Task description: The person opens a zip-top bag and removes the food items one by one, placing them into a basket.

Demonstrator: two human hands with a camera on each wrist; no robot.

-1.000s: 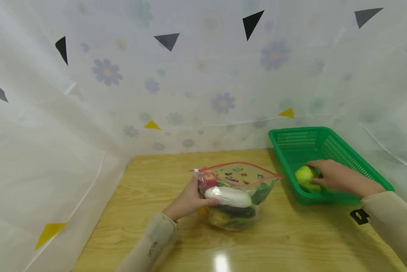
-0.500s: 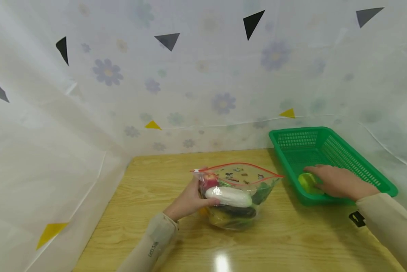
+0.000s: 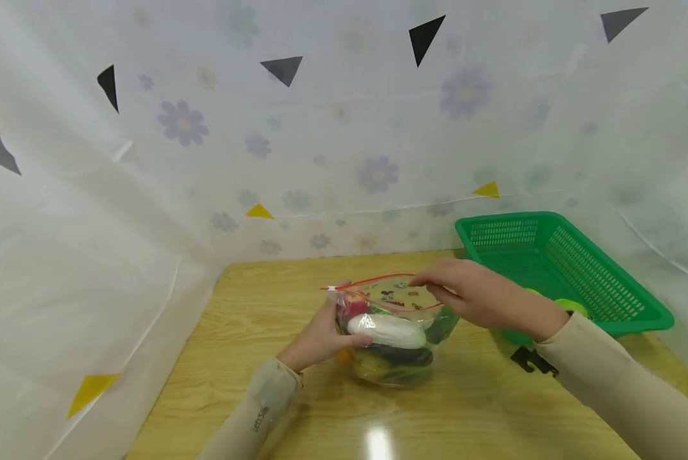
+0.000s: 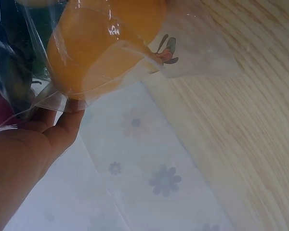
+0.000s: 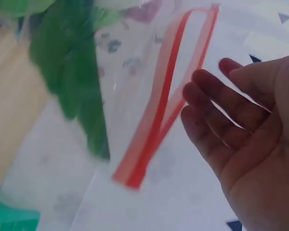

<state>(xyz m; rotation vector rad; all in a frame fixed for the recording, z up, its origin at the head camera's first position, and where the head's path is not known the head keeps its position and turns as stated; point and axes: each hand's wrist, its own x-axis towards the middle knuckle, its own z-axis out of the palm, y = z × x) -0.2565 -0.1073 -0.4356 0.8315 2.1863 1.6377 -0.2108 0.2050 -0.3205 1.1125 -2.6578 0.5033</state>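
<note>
Holding bag (image 3: 394, 338), left grip (image 3: 325, 335), right (image 3: 471, 292) possibly touching

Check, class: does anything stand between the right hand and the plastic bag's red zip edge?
Nothing visible stands between them. The right hand holds nothing, and its fingers are right beside the red zip edge; touching or not is unclear.

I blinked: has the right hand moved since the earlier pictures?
Yes: in the head view, the right hand has moved left, from the green basket to the open bag.
</note>
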